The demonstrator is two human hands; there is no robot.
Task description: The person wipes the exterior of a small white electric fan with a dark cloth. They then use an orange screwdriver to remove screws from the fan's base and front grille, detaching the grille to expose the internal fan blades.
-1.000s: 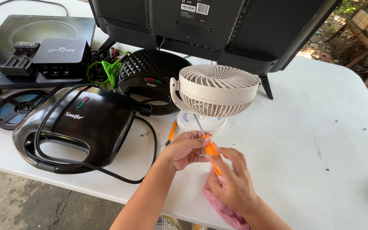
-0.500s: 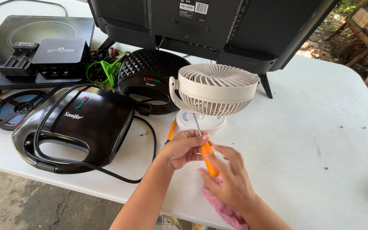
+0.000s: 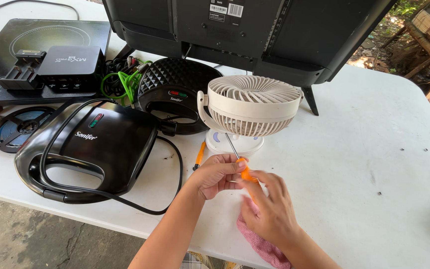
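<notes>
Both hands unmoved since earlier frame. Right hand (image 3: 269,211) fingers pinch orange screwdriver (image 3: 245,173); left hand (image 3: 215,172) fingers pinch its neck. Tip hidden beneath white fan (image 3: 252,104) on counter (image 3: 374,149). Pink cloth (image 3: 265,245) partly covered.

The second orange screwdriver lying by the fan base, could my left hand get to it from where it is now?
Probably yes. The second screwdriver lies in the open on the table just beside the left hand, nothing between them, though that hand is pinching the orange screwdriver and would have to let go.
</notes>
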